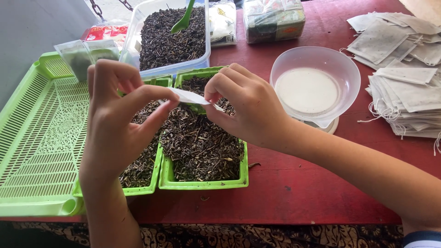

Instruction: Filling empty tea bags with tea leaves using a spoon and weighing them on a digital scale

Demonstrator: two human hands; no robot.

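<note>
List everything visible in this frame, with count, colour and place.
empty tea bag: one, white, pinched between both hands
small trays of loose tea: two, green, centre
clear tub of loose tea: one, far centre
scoop: one, green, in the tub
slotted tray: one, green, left
bowl: one, translucent white, right on a scale
pile of empty bags: many, white, far right
table: red
left hand: one
right hand: one

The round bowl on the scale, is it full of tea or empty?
Empty. The clear bowl shows only its bare whitish bottom, with no leaves in it. The loose tea sits in the green trays and the clear tub.
</note>
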